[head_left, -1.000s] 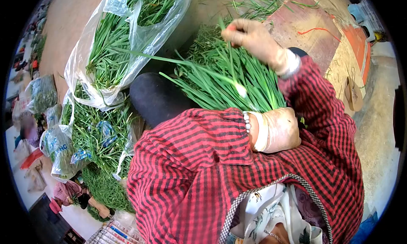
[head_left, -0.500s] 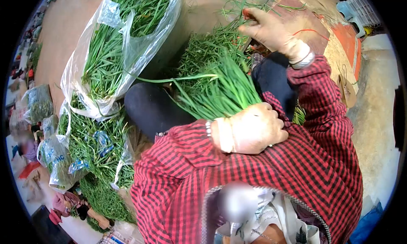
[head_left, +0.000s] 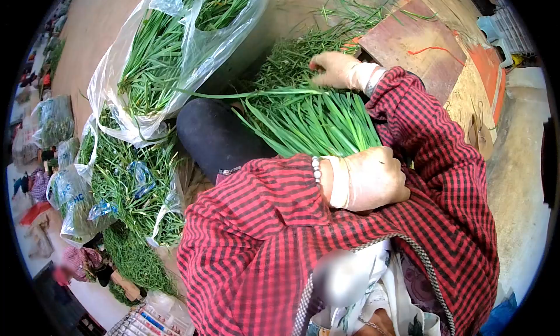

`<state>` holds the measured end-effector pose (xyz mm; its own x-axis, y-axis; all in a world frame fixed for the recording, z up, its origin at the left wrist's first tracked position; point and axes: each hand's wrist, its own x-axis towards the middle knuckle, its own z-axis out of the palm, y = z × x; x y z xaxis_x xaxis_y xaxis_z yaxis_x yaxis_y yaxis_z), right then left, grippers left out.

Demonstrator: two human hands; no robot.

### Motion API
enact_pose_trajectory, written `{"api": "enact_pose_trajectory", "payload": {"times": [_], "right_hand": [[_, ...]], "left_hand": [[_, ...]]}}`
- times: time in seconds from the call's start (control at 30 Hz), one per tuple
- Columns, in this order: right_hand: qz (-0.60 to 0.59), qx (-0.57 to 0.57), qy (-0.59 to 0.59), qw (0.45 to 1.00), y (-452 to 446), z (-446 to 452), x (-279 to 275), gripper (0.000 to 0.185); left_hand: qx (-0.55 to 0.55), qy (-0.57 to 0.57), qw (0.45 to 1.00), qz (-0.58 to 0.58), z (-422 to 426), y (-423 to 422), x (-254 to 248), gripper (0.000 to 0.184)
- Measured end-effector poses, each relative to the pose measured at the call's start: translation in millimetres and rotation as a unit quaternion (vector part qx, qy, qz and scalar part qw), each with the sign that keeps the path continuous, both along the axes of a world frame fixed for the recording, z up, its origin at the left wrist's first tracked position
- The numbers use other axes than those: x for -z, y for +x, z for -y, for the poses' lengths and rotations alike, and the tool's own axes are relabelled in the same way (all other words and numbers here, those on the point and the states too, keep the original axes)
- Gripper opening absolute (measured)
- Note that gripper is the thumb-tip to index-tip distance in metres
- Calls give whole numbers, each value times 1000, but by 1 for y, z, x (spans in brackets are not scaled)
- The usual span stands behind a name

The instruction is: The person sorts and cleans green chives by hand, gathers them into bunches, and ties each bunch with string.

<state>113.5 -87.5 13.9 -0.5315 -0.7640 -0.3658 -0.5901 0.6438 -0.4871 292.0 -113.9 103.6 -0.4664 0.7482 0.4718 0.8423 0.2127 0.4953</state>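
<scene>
A bunch of long, flat green leaves that look like garlic chives [head_left: 326, 121] lies across my lap, tips pointing up and left. My left hand [head_left: 373, 179] is closed around its lower end, close to my checked jacket. One long leaf sticks out leftward from the bunch, reaching toward the plastic bag. Just above the leaf tips is my right hand [head_left: 335, 70], fingers loosely bent and apart, with nothing visible in them. Its palm side is hidden. Under and behind it spreads a heap of loose leaf trimmings [head_left: 280, 65].
A clear plastic bag [head_left: 201, 56] full of green leaves stands at upper left. Below it is a pile of leaves [head_left: 131, 190] with more plastic. A brown board [head_left: 417, 44] lies at upper right, near a light-blue plastic stool [head_left: 496, 35]. Other people sit at far left.
My right hand has come down and left from the upper right to just above the bunch. The left hand, still holding the bunch, has shifted slightly right in view.
</scene>
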Motion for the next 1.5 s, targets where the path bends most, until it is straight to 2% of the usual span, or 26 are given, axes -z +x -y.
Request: {"api": "enact_pose_trajectory", "payload": {"times": [0.03,0.1,0.17,0.23,0.37,0.43,0.5,0.57,0.6,0.67,0.7,0.77,0.83,0.93,1.03,1.07,1.1,1.17,1.23,1.27,1.33,1.4,1.5], "right_hand": [[-39,26,-41,998,-3,1,0,32],[-3,-7,-125,992,0,11,-13,30],[56,-58,-165,983,13,24,-26,34],[165,-87,-134,973,34,37,-48,37],[138,-123,-193,964,61,52,-59,40],[147,-166,-233,947,65,58,-55,42],[54,-210,-175,961,71,65,-46,49],[-6,-240,-161,957,74,70,-32,61],[-7,-241,-161,957,74,72,-31,61],[137,-129,12,982,73,79,-31,73],[136,-131,11,982,73,78,-30,73],[213,-137,-17,967,71,72,-27,91],[235,-135,-16,963,69,70,-27,90],[338,-47,-107,934,64,65,-16,80],[441,19,-130,888,57,62,-18,73],[440,19,-131,888,57,61,-21,73],[448,46,-140,882,55,61,-25,67],[454,73,-153,875,51,62,-28,62],[476,122,-209,846,44,65,-28,47],[463,154,-220,845,44,65,-40,31],[454,179,-252,836,36,68,-40,28],[449,237,-299,808,29,70,-49,22],[416,259,-347,800,11,71,-61,22]], "left_hand": [[6,6,1000,1,0,0,2,9],[10,26,1000,9,0,-2,4,9],[36,19,999,32,-1,-3,2,9],[37,26,998,38,-3,-2,5,9],[67,29,994,86,-4,-4,7,10],[75,-4,993,96,-3,-5,3,10],[68,-26,991,112,-5,-5,5,10],[72,-21,989,125,-5,-5,7,10],[75,-16,987,138,-5,-4,9,10],[71,-21,987,142,-4,-3,10,10],[69,-26,986,147,-3,-2,11,9],[58,-11,989,133,-3,-1,15,7],[50,5,992,119,-8,3,25,6],[47,31,991,123,-12,4,34,5],[37,12,997,68,-7,2,24,6],[40,24,996,74,-7,2,23,1],[44,35,995,80,-6,1,21,6],[44,16,996,82,-4,-1,14,1],[45,-5,995,83,-3,-2,13,4],[38,50,994,85,-2,-1,15,2],[29,119,989,82,-1,-2,20,7],[33,95,993,61,-2,-3,19,6],[41,46,998,24,-5,-3,28,4]]}}
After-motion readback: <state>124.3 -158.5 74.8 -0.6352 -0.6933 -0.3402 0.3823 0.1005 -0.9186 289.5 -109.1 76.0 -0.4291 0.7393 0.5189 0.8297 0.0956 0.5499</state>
